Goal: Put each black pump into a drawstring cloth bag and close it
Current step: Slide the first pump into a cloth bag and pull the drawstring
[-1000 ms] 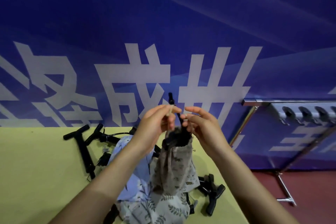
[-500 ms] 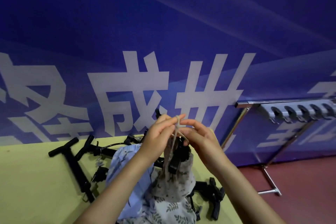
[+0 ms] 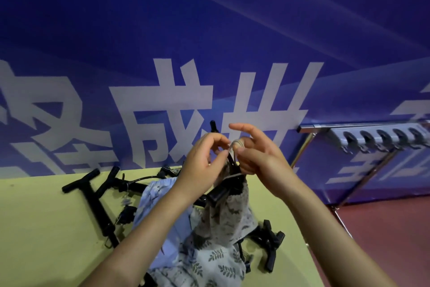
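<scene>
Bag (image 3: 229,214) holding a pump (image 3: 218,193), raised over the counter (image 3: 46,228) near its right edge, cord (image 3: 235,147) pinched by left hand (image 3: 200,165) and looped round right hand (image 3: 258,158), whose forefinger now lifts clear.

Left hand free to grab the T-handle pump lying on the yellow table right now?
Probably not. The left hand is pinching the drawstring of the held bag, with the right hand also on the cord. The T-handle pump lies uncovered to its left; it would have to let go first.
</scene>
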